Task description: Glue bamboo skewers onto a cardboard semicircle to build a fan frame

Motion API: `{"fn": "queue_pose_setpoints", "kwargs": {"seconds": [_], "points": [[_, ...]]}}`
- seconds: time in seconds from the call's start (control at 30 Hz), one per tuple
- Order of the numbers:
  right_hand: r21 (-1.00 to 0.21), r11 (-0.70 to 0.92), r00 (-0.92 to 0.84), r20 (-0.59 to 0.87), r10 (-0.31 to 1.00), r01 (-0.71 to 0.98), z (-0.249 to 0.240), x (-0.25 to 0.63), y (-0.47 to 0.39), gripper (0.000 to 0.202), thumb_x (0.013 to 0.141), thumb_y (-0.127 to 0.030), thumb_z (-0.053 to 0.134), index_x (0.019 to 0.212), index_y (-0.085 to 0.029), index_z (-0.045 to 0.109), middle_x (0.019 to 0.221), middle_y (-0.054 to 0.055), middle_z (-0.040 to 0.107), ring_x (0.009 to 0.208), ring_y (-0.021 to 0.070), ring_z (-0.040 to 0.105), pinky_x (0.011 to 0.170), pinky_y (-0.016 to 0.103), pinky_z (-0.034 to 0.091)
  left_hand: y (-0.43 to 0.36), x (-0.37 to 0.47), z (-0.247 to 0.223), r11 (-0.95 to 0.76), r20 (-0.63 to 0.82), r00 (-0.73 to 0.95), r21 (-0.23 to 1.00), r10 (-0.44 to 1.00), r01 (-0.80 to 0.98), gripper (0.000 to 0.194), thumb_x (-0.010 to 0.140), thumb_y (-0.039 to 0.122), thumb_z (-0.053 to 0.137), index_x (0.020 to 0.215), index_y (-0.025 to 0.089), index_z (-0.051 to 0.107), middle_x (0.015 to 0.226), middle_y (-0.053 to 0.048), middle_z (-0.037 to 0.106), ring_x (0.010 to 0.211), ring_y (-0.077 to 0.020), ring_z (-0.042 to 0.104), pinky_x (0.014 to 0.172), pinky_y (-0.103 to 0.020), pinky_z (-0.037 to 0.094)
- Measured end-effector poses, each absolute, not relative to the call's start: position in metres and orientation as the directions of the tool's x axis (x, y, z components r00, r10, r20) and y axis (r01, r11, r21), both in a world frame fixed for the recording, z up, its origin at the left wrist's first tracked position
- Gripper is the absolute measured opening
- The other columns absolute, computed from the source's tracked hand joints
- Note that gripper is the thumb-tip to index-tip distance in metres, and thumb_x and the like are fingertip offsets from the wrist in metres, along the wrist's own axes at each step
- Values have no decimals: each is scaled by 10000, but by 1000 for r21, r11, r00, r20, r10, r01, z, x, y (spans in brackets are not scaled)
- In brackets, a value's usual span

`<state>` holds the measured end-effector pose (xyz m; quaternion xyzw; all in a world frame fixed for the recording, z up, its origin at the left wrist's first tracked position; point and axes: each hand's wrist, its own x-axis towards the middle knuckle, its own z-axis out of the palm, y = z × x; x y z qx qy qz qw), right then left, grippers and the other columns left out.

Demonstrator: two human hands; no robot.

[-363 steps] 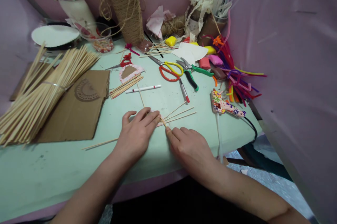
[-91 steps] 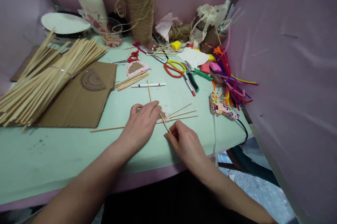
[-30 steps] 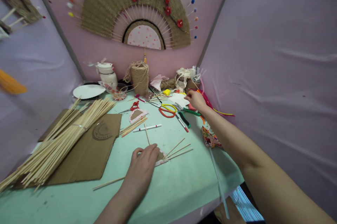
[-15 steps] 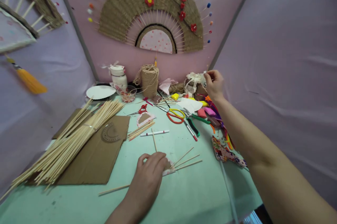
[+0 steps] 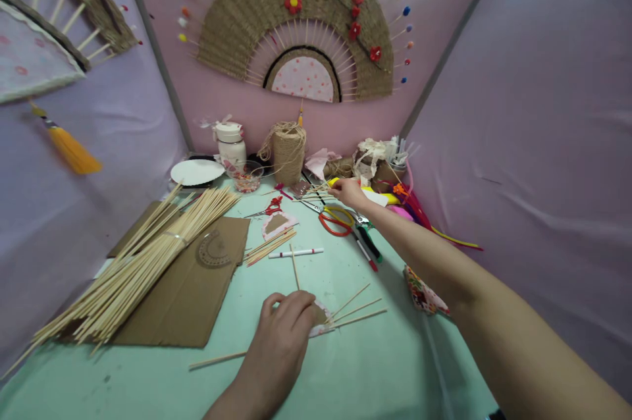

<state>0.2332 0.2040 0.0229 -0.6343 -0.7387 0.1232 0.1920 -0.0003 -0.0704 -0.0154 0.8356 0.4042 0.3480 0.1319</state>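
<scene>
My left hand (image 5: 285,334) rests on a small piece of cardboard (image 5: 322,316) with a pink-white edge, its fingers curled down over it. Thin sticks (image 5: 358,306) fan out from the piece to the right, one stick (image 5: 295,266) points away from me, and another (image 5: 217,360) emerges left of the hand. My right hand (image 5: 348,191) reaches across to the back of the table, fingers pinched beside some short sticks (image 5: 316,195) and a yellow item; what the fingertips hold is too small to make out. Scissors with red and yellow handles (image 5: 336,220) lie just below it.
A bundle of sticks (image 5: 162,249) lies on brown cardboard (image 5: 197,315) at left. A twine spool (image 5: 289,153), a white bottle (image 5: 230,143) and a clear bowl (image 5: 247,176) stand at the back. A white marker (image 5: 296,253) and a second edged piece (image 5: 279,225) lie mid-table.
My right hand has moved left and down from the white scraps at the back right to the short sticks. My left hand stays on the cardboard piece. The view has shifted slightly.
</scene>
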Motion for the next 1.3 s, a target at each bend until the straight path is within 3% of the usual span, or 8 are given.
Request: {"fn": "queue_pose_setpoints", "kwargs": {"seconds": [0.17,0.4,0.53,0.7,0.93,1.1,1.2,1.3], "points": [[-291,112,-106,38,994,950,8,218,220,321,932,-359,583,1185,-161,590,1184,82,612,1005,208,622,853,416,538,-68,-3,-18,-646,480,440,470,759,602,283,921,34,371,987,214,580,1073,-35,673,1015,-162,589,912,-357,309],[-189,112,-111,14,994,976,4,217,218,320,933,-359,582,1183,-161,590,1181,84,614,1003,204,622,856,418,537,-68,-4,-15,-642,453,459,463,764,611,283,902,10,389,986,204,577,1062,-40,668,1017,-169,589,901,-357,320],[-168,120,-113,52,992,978,12,222,213,278,933,-376,575,1064,-140,639,1071,78,666,954,195,637,850,389,514,-67,-6,-9,-658,456,480,430,750,618,280,904,16,386,986,196,584,1078,-56,677,1015,-172,598,895,-354,326],[-178,154,-132,129,983,972,39,230,184,272,921,-377,566,922,-136,695,950,127,729,901,227,646,756,289,423,-67,-6,-5,-667,453,495,418,741,617,273,912,27,391,983,195,594,1064,-51,686,1000,-162,605,891,-349,322],[-224,224,-192,154,969,949,85,282,61,196,858,-389,595,830,-223,695,778,46,717,652,179,609,600,270,381,-68,-4,-4,-659,442,494,412,749,630,250,924,47,411,981,199,601,1067,-47,690,1030,-162,599,900,-356,297],[-250,95,-63,132,989,964,76,342,-28,170,817,-405,590,811,-258,674,732,28,707,592,178,596,557,280,384,-66,-3,-4,-664,427,513,394,744,635,243,927,66,421,982,207,611,1094,-50,684,1072,-173,598,912,-366,287],[-317,8,22,89,996,948,62,364,-59,157,809,-375,570,780,-256,668,758,35,722,604,185,610,570,287,406,-65,-1,-4,-671,426,527,347,735,655,236,927,77,416,966,200,613,1105,-59,686,1063,-180,609,910,-374,292],[-401,-17,80,142,987,916,52,371,-74,165,812,-356,552,786,-241,668,776,50,728,621,190,618,594,294,426,-64,0,-3,-666,398,543,314,739,677,237,917,91,425,966,206,626,1130,-68,684,1067,-195,613,920,-391,302]]}}
